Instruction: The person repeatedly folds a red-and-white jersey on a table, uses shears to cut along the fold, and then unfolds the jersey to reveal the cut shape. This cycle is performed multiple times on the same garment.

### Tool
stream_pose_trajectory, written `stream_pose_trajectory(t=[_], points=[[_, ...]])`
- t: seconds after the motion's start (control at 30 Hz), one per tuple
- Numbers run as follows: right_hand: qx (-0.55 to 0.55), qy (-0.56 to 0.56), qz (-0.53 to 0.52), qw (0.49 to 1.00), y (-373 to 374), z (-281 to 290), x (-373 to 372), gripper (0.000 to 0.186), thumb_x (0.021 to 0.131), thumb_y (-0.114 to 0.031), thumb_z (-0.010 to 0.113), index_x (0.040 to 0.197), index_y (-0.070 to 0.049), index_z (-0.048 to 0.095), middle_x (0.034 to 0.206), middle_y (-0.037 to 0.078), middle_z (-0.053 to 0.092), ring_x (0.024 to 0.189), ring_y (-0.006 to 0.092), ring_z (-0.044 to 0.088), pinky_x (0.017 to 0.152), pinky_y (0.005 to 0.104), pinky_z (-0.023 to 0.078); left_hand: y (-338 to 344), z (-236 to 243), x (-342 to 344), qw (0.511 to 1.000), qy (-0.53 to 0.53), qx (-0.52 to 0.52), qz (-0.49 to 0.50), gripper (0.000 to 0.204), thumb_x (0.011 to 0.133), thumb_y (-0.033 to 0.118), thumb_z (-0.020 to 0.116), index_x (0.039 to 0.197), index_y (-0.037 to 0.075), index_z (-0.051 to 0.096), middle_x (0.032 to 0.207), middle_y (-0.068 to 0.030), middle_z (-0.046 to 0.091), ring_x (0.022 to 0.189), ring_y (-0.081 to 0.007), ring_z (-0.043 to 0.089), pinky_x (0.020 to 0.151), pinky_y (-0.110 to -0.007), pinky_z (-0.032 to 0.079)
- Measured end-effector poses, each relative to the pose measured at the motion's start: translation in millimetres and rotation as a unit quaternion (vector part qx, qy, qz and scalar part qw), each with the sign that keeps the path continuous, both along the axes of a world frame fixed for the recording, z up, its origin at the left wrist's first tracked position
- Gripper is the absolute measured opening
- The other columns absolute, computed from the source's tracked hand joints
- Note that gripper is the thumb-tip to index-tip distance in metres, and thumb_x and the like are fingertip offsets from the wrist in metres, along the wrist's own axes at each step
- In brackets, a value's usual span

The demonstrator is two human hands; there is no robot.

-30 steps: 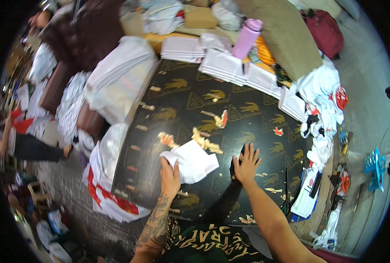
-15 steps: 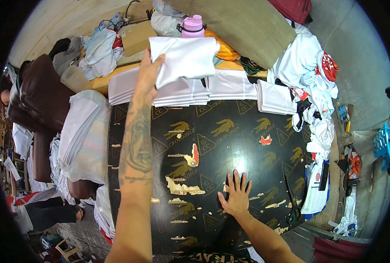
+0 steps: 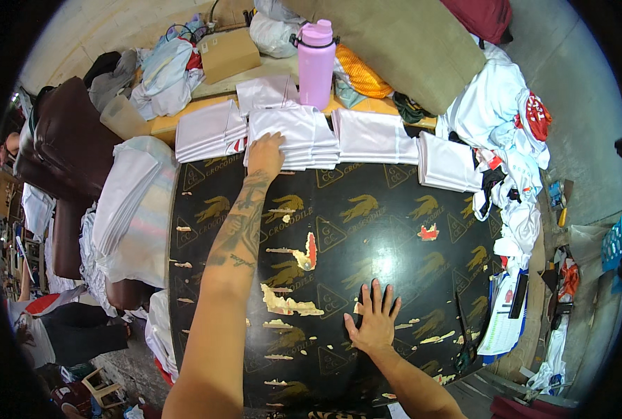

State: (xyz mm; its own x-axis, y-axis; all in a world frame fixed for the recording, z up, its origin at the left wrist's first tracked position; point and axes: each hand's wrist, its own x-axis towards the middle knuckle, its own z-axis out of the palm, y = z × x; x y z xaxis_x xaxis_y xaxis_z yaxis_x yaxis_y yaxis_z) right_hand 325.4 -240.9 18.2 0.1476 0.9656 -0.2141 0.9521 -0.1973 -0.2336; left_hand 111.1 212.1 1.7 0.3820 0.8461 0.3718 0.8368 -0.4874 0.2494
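Note:
My left hand (image 3: 265,153) is at the front left of a stack of folded white cloths (image 3: 300,133), its bent fingers closed on the top cloth. Where my thumb sits cannot be made out. On the black board tabletop (image 3: 353,244), my right hand (image 3: 372,328) lies flat with its fingers spread, holding nothing. More stacks of folded white cloth line the far edge: one at the left (image 3: 210,133), one right of centre (image 3: 374,136) and one further right (image 3: 447,162). Behind the stack under my left hand lies another folded white piece (image 3: 263,93).
A pink bottle (image 3: 316,66) stands behind the stacks, near a cardboard box (image 3: 227,56). Black scissors (image 3: 467,349) lie at the right, beside papers (image 3: 505,307). Loose white garments (image 3: 493,98) heap along the right edge. A plastic-wrapped bundle (image 3: 140,216) sits left of the table.
The folded white cloth in my left hand has come down from in front of the bottle onto the stack. The bottle is now fully visible. My right hand stays flat on the board.

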Motion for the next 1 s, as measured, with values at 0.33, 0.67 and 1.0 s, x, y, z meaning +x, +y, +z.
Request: stream_pose_trajectory(t=[0.33, 0.67, 1.0], points=[[0.025, -0.003, -0.009, 1.000, -1.6, 1.6, -0.7, 0.086, 0.098, -0.056, 0.057, 0.167, -0.010, 0.034, 0.178, 0.016, 0.020, 0.162, 0.0498, 0.010, 0.127, 0.0713, 0.005, -88.8, 29.3, 8.9, 0.990, 0.030, 0.101, 0.093, 0.057, 0.101, 0.022, 0.059, 0.155, 0.008, 0.050, 0.162, -0.0170, 0.048, 0.151, -0.0397, 0.041, 0.127, -0.061, 0.026], [0.116, -0.081, 0.025, 0.990, -12.4, -28.5, 1.4, 0.079, 0.104, -0.054, 0.054, 0.170, -0.018, 0.030, 0.180, 0.006, 0.018, 0.164, 0.0414, 0.013, 0.127, 0.0694, 0.013, -607.2, 6.2, -143.9, 0.894, -0.101, 0.000, 0.437, 0.052, 0.100, 0.025, 0.067, 0.144, 0.002, 0.055, 0.162, -0.0228, 0.045, 0.151, -0.0444, 0.039, 0.125, -0.058, 0.027], [0.077, -0.054, 0.115, 0.989, 21.9, -32.9, 42.0, 0.079, 0.104, -0.053, 0.061, 0.165, -0.008, 0.038, 0.172, 0.018, 0.036, 0.156, 0.0409, 0.036, 0.125, 0.0547, 0.031, -843.4, -123.3, -343.7, 0.604, -0.322, -0.251, 0.685, 0.036, 0.094, 0.033, 0.077, 0.110, 0.000, 0.075, 0.103, -0.0223, 0.079, 0.101, -0.0364, 0.076, 0.089, -0.048, 0.058]])
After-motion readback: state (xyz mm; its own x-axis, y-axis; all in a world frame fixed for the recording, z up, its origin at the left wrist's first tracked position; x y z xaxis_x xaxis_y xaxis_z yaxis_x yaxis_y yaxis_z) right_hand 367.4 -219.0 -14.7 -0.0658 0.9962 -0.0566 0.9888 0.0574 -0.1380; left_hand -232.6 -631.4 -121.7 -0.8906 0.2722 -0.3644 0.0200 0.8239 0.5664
